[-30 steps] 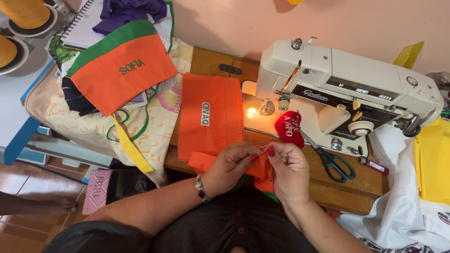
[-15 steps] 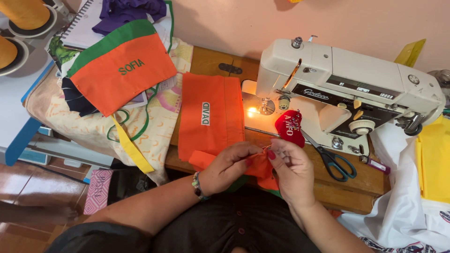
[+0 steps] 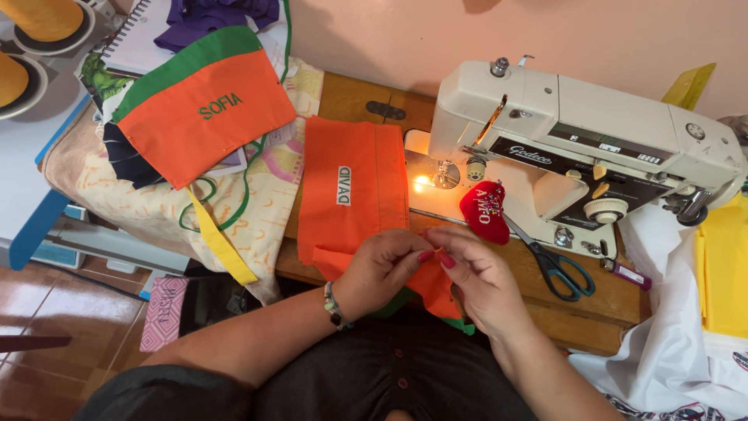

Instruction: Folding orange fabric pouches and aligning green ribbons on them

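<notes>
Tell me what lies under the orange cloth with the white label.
The flat orange cloth lies on the wooden sewing table. Its near end hangs over the table edge, pinched by both hands. Anything beneath it is covered.

A plain peach-pink wall [image 3: 374, 39] runs behind the wooden bench [image 3: 351, 97], whose brown top shows a dark metal hinge [image 3: 387, 110]. A small lamp [image 3: 421, 183] glows warm yellow over the wood. Off to one side a blue-edged table [image 3: 31, 210] stands over a floor of glossy reddish-brown tiles [image 3: 70, 343], which catch a soft shine.
</notes>
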